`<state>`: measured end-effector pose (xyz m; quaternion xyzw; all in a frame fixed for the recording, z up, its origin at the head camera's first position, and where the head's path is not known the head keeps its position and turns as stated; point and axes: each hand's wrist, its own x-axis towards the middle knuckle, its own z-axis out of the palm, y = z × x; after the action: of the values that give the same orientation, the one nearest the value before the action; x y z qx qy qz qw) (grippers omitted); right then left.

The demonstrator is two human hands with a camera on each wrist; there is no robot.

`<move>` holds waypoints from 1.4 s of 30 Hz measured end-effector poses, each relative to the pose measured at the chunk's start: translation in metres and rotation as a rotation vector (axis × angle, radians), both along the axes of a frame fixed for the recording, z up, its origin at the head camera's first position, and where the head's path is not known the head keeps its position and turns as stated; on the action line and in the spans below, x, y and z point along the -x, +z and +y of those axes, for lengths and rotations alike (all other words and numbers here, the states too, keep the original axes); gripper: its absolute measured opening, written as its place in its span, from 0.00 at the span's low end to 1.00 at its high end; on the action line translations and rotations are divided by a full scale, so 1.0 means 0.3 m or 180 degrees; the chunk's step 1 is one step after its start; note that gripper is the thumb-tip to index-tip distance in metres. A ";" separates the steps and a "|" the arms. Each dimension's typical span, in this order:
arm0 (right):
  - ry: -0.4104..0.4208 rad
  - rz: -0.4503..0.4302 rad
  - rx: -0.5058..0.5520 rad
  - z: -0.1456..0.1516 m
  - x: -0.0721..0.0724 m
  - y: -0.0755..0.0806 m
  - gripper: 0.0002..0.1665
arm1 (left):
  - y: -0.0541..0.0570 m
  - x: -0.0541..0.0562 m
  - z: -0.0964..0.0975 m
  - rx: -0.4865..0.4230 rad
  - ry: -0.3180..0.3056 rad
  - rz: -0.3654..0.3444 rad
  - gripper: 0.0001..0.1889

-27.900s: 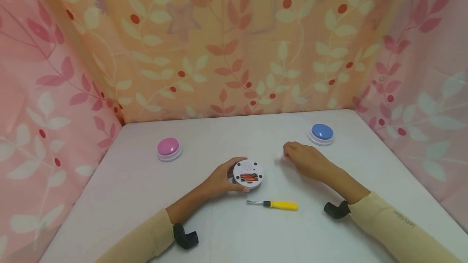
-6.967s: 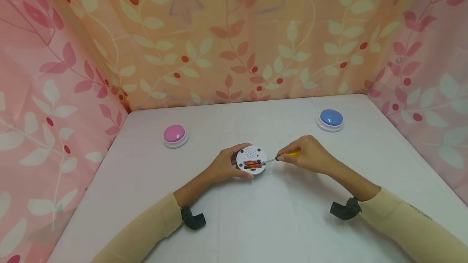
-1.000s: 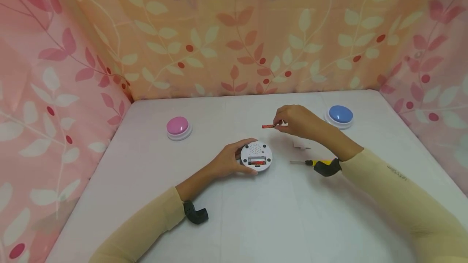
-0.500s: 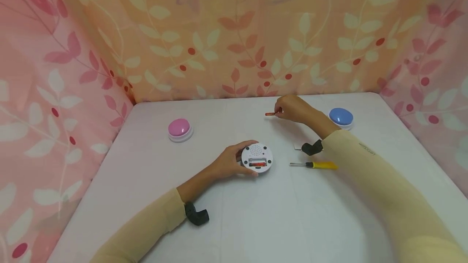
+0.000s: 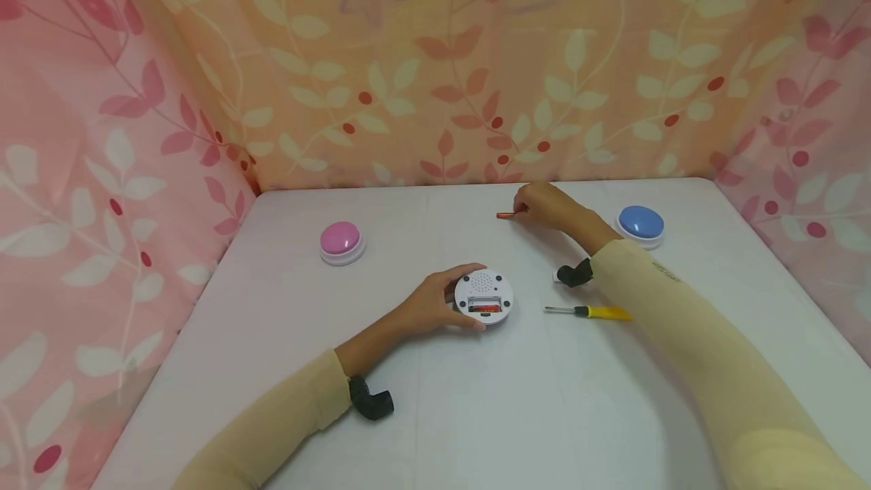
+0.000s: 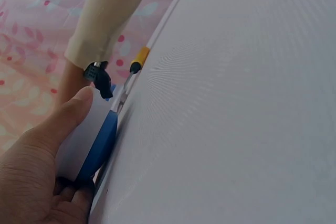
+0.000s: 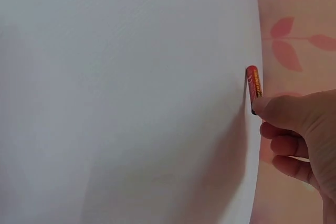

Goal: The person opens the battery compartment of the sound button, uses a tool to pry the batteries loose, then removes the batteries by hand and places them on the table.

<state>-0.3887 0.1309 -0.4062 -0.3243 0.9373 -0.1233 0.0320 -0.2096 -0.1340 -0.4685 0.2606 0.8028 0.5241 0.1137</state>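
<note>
My left hand grips an upside-down round push button by its rim, thumb at the near side. Its white base faces up, with the battery compartment exposed; one red battery lies in it, beside a vacant slot. The left wrist view shows the button's blue underside. Near the table's back edge, my right hand pinches a second red battery by one end between thumb and finger, at or just above the cloth. A screwdriver with a yellow handle lies right of the button.
A pink push button stands at the back left, and a blue push button at the back right, close to my right forearm. A small white piece lies partly hidden behind the right wrist's black mount. Floral curtains surround the table.
Earlier both batteries sat in the compartment and my right hand held the screwdriver at them. The screwdriver now lies down; my right hand has carried one battery toward the back edge.
</note>
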 end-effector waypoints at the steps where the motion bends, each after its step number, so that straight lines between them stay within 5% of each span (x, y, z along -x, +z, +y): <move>1: 0.0005 0.0002 -0.0015 0.001 0.001 -0.002 0.07 | -0.001 0.000 0.000 0.0008 0.0006 0.0010 0.50; 26: 0.0080 0.0395 -0.0101 0.008 0.004 -0.024 0.14 | 0.005 -0.001 0.002 0.0072 0.0042 0.0008 0.50; 42: 0.0110 0.0538 0.0087 0.030 -0.154 0.044 0.16 | 0.003 0.003 0.007 0.0197 0.0112 0.0043 0.49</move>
<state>-0.3426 0.1400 -0.3931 -0.3502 0.9292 -0.1077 -0.0495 -0.2105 -0.1318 -0.4675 0.2463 0.8238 0.4992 0.1071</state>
